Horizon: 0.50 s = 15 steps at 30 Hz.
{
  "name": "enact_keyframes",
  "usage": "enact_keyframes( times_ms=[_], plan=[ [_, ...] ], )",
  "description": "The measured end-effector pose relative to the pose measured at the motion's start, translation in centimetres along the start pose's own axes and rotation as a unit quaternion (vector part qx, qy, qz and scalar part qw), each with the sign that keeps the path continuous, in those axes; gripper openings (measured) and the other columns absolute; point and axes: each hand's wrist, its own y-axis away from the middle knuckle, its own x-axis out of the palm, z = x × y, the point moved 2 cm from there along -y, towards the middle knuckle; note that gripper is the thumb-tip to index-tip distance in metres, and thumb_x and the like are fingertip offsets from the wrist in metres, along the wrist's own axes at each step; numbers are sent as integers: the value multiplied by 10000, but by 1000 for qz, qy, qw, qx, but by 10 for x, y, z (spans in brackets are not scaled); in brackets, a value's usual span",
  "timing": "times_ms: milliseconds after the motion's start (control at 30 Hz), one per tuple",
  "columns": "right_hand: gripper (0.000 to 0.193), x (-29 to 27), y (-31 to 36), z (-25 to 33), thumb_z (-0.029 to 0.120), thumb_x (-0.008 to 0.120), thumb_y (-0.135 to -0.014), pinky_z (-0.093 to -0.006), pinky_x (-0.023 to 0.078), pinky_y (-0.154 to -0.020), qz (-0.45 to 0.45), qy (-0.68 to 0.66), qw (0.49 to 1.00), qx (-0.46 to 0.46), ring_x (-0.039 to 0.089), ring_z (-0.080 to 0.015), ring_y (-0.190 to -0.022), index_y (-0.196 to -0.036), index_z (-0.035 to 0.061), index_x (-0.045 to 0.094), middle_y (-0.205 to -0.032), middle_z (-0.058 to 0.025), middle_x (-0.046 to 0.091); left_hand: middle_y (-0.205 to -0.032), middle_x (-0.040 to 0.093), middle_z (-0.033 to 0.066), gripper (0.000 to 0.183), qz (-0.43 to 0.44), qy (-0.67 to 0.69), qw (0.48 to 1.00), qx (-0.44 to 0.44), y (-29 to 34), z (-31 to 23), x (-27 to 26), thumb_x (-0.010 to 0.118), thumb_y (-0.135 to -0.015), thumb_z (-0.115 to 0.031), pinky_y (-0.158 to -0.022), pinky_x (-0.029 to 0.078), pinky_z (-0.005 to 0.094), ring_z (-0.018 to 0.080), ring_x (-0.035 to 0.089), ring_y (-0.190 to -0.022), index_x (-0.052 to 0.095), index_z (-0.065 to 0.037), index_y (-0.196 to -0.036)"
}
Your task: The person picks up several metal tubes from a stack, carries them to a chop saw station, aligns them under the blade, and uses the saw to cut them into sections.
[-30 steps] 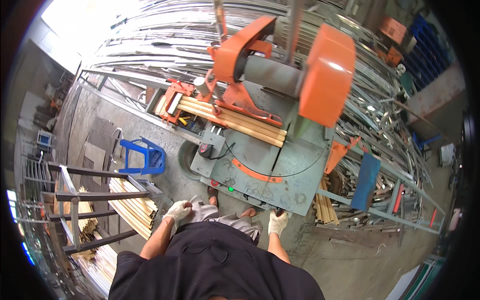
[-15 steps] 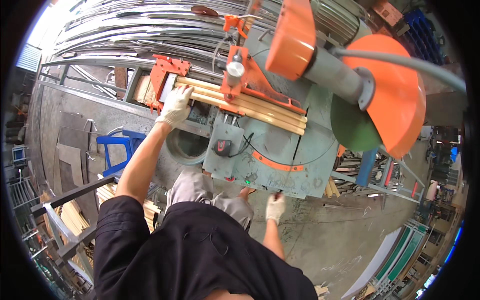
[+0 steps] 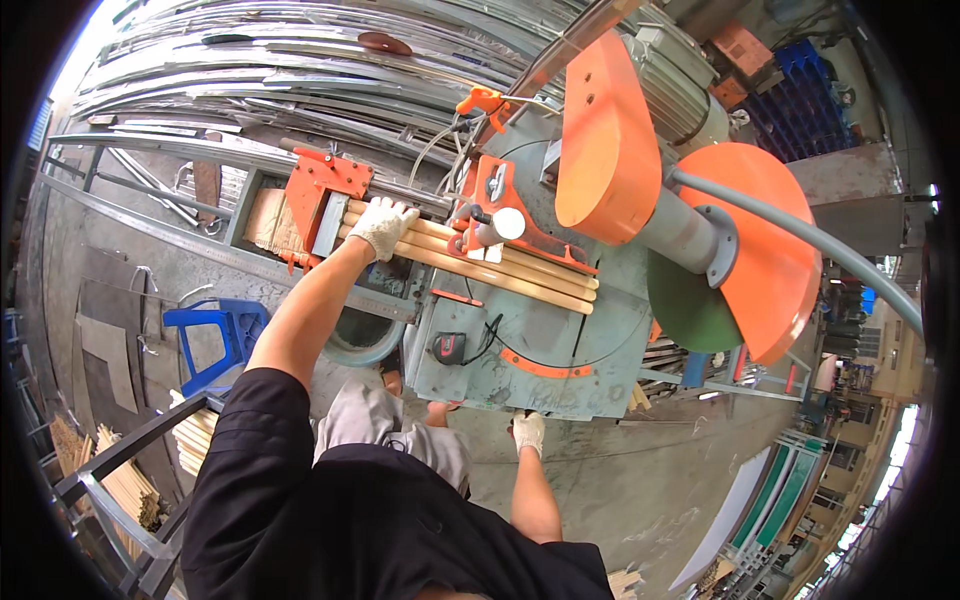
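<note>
Several gold-coloured tubes [image 3: 530, 281] lie side by side across the grey-green saw table [image 3: 470, 391]. My left hand [image 3: 384, 226], in a white knitted glove, has its fingers curled over the tubes near their left ends, beside an orange end stop [image 3: 325, 190]. An orange clamp [image 3: 482, 215] with a white round top stands over the tubes. At the front edge of the table, my gloved right hand [image 3: 528, 430] is closed around something small and dark that I cannot make out. The green saw disc [image 3: 690, 305] sits under an orange guard [image 3: 765, 240], right of the tubes.
A tape measure [image 3: 448, 347] with a black cord lies on the table's front left. Long metal strips [image 3: 300, 60] are piled behind the machine. On the floor at left stands a blue stool [image 3: 215, 340]. A grey hose [image 3: 800, 220] arches over the guard.
My left hand has shifted right along the tubes, away from the end stop. The orange jaw in front of the tubes has drawn back toward me. My right hand stays at the table's front edge.
</note>
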Motion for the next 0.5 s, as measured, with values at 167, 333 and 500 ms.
enact_keyframes(
  times_ms=[167, 333, 500],
  plan=[
    [314, 0, 35, 9, 284, 665, -938, -342, 531, -480, 48, -82, 994, -53, 690, -202, -545, -967, -22, 730, -747, -90, 699, -1118, 642, 100, 620, -43, 22, 999, 7, 13, 5, 22, 799, -663, -171, -927, 456, 453, 319, 625, -1075, 561, -103, -1232],
    [326, -1, 69, -18, 283, 666, -938, -335, 549, -510, 103, -77, 991, -25, 699, -191, -591, -1047, -19, 726, -811, -97, 726, -1033, 659, 114, 463, -49, 98, 994, 21, 48, -17, -6, 764, -713, -150, -862, 490, 461, 332, 658, -984, 597, -105, -1142],
    [337, -4, 67, -62, 275, 668, -951, -332, 562, -530, 193, -12, 981, -13, 717, -189, -660, -1129, -8, 713, -887, -106, 748, -1012, 673, 120, 485, -108, 47, 993, -26, 132, -24, -39, 760, -717, -155, -829, 515, 466, 318, 678, -947, 606, -100, -1173]
  ],
)
